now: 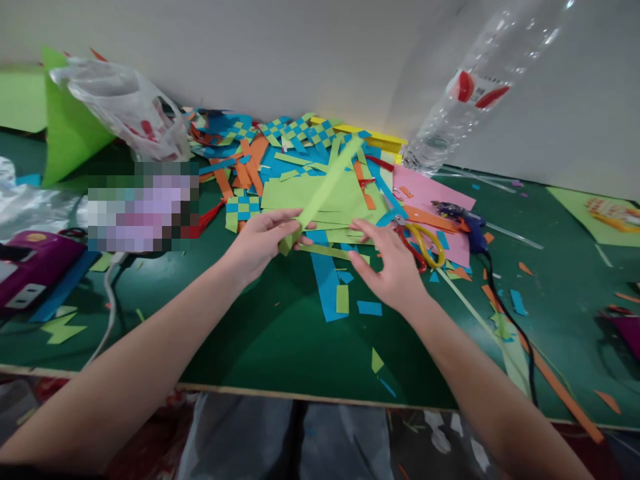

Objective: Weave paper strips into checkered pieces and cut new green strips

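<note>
My left hand is closed on a light green paper strip, which slants up and to the right from the fingers. Its lower end looks folded or looped near the thumb. My right hand is apart from the strip, fingers spread, with nothing in it. Beneath and behind the hands lies a stack of green paper sheets. A blue paper strip runs toward me between the hands. Scissors with red and yellow handles lie just beyond my right hand.
Woven blue-green paper pieces are piled against the wall. A plastic bottle leans at the right, near a blue glue gun with a black cord. A blurred-out phone, a plastic bag and a purple power strip lie left.
</note>
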Action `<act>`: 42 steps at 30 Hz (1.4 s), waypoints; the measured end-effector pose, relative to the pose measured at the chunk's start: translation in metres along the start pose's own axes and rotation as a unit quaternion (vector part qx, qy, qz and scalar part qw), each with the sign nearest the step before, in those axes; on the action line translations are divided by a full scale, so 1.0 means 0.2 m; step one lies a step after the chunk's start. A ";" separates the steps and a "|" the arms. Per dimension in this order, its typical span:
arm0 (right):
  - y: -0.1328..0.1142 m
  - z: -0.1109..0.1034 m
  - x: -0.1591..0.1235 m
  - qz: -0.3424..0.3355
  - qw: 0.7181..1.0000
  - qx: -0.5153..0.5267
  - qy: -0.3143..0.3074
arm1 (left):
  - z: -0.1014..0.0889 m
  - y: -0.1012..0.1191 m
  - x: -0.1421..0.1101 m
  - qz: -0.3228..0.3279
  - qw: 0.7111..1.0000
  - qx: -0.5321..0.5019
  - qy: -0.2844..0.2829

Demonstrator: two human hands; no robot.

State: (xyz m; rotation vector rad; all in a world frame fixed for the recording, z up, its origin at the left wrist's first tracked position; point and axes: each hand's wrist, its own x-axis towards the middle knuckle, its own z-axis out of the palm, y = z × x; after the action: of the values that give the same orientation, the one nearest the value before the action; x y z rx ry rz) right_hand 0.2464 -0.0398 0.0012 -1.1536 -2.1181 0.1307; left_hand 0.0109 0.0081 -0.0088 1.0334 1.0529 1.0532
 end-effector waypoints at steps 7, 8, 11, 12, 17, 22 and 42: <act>-0.05 0.11 0.08 0.079 0.987 0.133 -0.042 | 0.05 0.03 -0.06 -0.104 0.989 0.006 -0.103; -0.04 0.12 0.09 0.066 0.990 0.122 -0.032 | 0.06 0.03 -0.06 -0.115 0.988 -0.001 -0.099; -0.01 0.14 0.10 0.003 0.998 0.056 -0.027 | 0.06 0.05 -0.06 -0.138 0.986 -0.043 -0.079; 0.00 0.15 0.10 -0.017 0.999 0.035 -0.032 | 0.06 0.05 -0.05 -0.144 0.985 -0.059 -0.073; 0.05 0.15 0.08 -0.060 0.997 0.001 -0.041 | 0.04 0.04 -0.04 -0.160 0.980 -0.078 -0.090; 0.06 0.15 0.05 -0.060 0.998 0.029 -0.010 | 0.02 0.02 -0.04 -0.087 0.990 0.062 -0.094; 0.02 0.17 0.02 0.144 0.968 0.204 0.011 | 0.02 0.00 -0.07 0.187 0.892 0.412 0.000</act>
State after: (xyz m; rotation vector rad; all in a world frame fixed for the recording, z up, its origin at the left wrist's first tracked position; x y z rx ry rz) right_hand 0.2269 -0.0255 -0.0229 -1.1901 -1.7793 0.6523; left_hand 0.0132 -0.0065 -0.0050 1.9830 1.3747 0.8990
